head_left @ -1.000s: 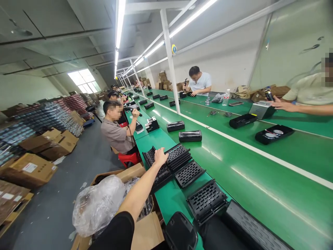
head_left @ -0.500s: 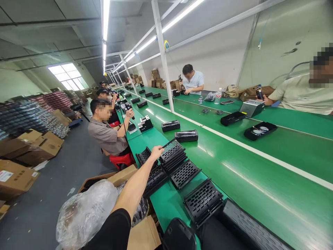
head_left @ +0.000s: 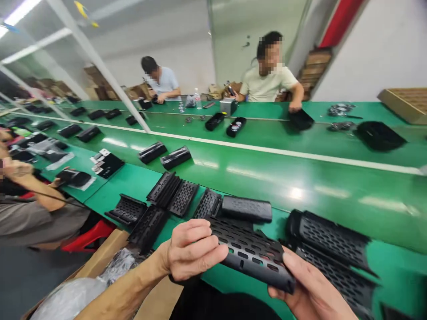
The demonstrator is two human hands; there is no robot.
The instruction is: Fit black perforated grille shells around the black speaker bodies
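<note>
A black perforated plastic grille [head_left: 253, 255] is held low in front of me, above the near edge of the green table [head_left: 253, 178]. My left hand [head_left: 191, 251] grips its left end with the fingers curled over the top. My right hand [head_left: 312, 291] holds its right end from below. Several more black grilles [head_left: 173, 195] lie on the table to the left, a black housing [head_left: 247, 208] lies just behind the held grille, and larger perforated pieces [head_left: 333, 242] lie to the right.
A seated person's arm [head_left: 30, 186] is at the left edge. Two people [head_left: 267, 80] work across the green conveyor, which carries black cases [head_left: 175, 157]. A cardboard box with a plastic bag [head_left: 73, 298] stands at the lower left.
My view has swung to the right and down. My left hand came back from the far grille stack, and both hands now hold one grille close to me.
</note>
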